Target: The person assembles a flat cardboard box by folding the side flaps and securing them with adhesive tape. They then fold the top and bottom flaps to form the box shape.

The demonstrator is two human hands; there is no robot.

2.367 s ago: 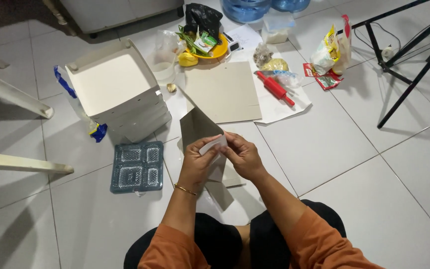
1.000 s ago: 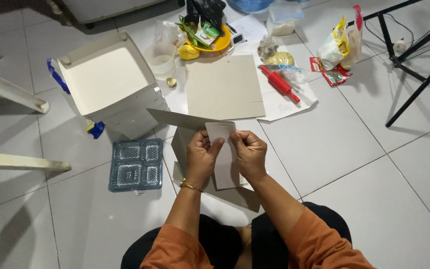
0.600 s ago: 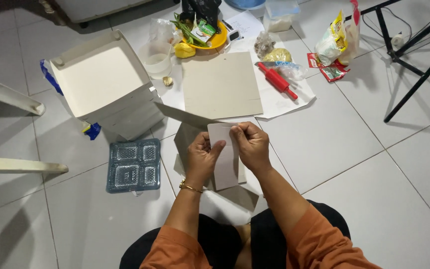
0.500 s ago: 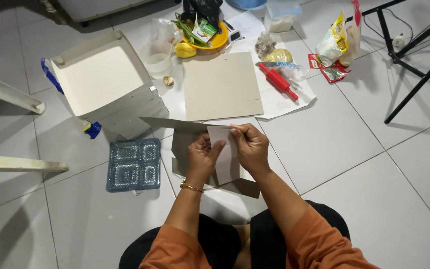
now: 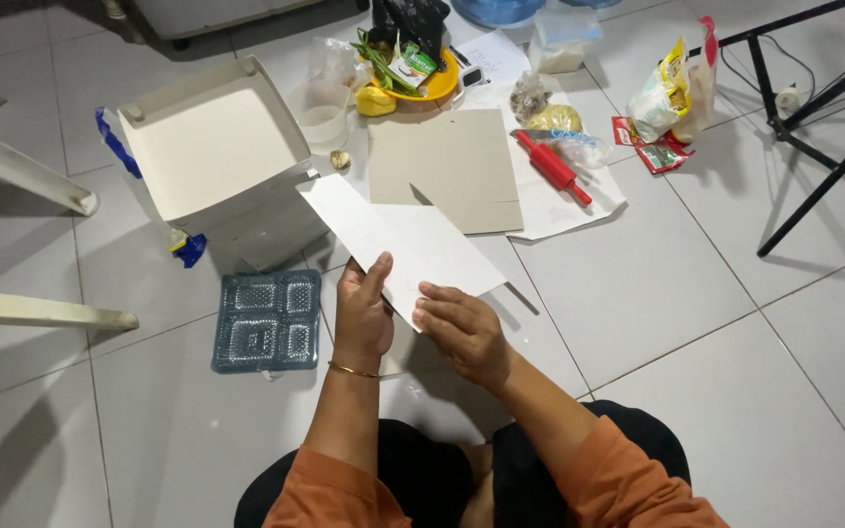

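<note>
A long white sheet of card point(image 5: 393, 240) is held flat and slanted above the tiled floor, in front of my knees. My left hand point(image 5: 362, 313) grips its near edge from below with the thumb on top. At the card's near right corner, my right hand point(image 5: 462, 328) pinches the edge. I sit cross-legged on the floor in orange sleeves. A gold bangle circles my left wrist.
A grey board point(image 5: 447, 166) lies on white paper ahead, with a red rolling pin point(image 5: 552, 166) beside it. A white open box point(image 5: 212, 152) stands at left, a clear plastic compartment tray point(image 5: 266, 321) near my left hand. Food packets point(image 5: 672, 98), an orange plate point(image 5: 418, 73) and black stand legs point(image 5: 814, 117) lie farther out.
The card was held upright and folded between both hands; now it is opened out and laid flat and slanted. My hands have moved to its near edge.
</note>
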